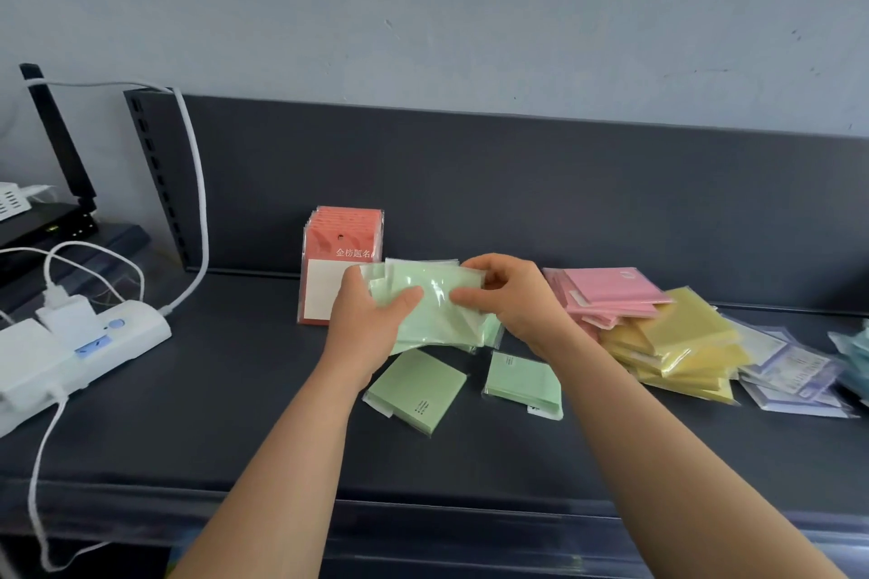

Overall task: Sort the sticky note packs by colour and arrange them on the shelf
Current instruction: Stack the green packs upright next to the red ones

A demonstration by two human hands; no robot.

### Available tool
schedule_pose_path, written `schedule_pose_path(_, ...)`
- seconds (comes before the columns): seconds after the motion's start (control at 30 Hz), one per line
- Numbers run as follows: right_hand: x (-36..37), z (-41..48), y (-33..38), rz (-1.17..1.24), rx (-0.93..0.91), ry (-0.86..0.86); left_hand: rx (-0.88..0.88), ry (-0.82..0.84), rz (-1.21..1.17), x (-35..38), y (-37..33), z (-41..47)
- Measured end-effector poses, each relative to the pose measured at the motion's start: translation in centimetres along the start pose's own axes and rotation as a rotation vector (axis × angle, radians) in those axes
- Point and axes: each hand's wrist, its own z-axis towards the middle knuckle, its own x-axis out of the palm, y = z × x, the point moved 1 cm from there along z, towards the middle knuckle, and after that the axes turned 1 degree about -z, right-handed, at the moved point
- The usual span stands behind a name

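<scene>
Head view: both hands meet over the middle of the dark shelf (pixel 470 451), sharing one bundle of pale green packs (pixel 435 310). Left hand (pixel 364 324) grips the bundle's left end, thumb on top, fingers closed round it from below. Right hand (pixel 510 299) holds the right end, fingers curled over the far edge and thumb pressed on the glossy wrap. The bundle is lifted clear of the shelf (its packs sit fanned, not yet squared).

Two loose green packs (pixel 470 383) lie flat on the shelf just below the hands, slightly apart from each other. Red packs (pixel 341 244) stand upright behind the left hand, against the back panel. To the right, in order: a pink pile (pixel 611 294), a yellow pile (pixel 682 343), a lilac-white pile (pixel 794 371), and a teal lot cut off by the frame edge.

Step in hand, as I judge it: gathering the greens into one stack. Next move likely calls for tapping the bundle edges flush, then adding the two loose packs and standing the lot beside the red ones. The wrap looks slick; a loose grip could let packs slide out.
</scene>
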Motion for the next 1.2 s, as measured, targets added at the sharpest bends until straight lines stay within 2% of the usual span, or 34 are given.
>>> schedule_pose_path(0.13,-0.2,1.1,-0.8,-0.348,-0.024,-0.078,0.052,-0.155,0.05,-1.6,0.2,-0.2)
schedule_pose_path(0.23,0.2,1.2,-1.5,-0.604,0.073,0.115,0.047,-0.247,-0.007,-2.8,0.4,-0.4)
schedule_pose_path(0.3,0.9,0.9,-1.7,-0.689,0.098,0.215,0.041,-0.277,-0.026,-3.3,0.6,-0.6)
schedule_pose_path(0.57,0.2,-3.2,-1.4,-0.69,0.078,0.255,0.041,-0.317,-0.072,-3.6,1.1,-0.9)
schedule_pose_path(0.7,-0.6,-3.9,-1.5,-0.679,0.134,0.366,0.04,-0.303,-0.078,-3.0,1.6,-0.9)
schedule_pose_path(0.73,-0.9,-3.6,-1.5,-0.678,0.128,0.357,0.039,-0.301,-0.077,-2.9,1.7,-0.9)
schedule_pose_path(0.8,-1.2,-2.5,-1.3,-0.638,0.081,0.223,0.042,-0.303,-0.079,-2.8,1.6,-0.7)
schedule_pose_path(0.87,-1.1,-0.9,-1.2,-0.734,0.045,0.12,0.048,-0.302,-0.082,-2.5,1.5,-0.7)
schedule_pose_path(1.03,0.0,2.6,-1.7,-1.066,0.119,0.299,0.066,-0.287,-0.05,-2.5,1.1,-0.6)
schedule_pose_path(1.1,-0.1,3.5,-1.9,-1.056,0.13,0.325,0.068,-0.28,-0.042,-2.7,1.2,-0.5)
schedule_pose_path(1.2,-0.7,3.8,-1.7,-0.928,0.118,0.254,0.073,-0.273,-0.028,-2.9,1.3,-0.5)
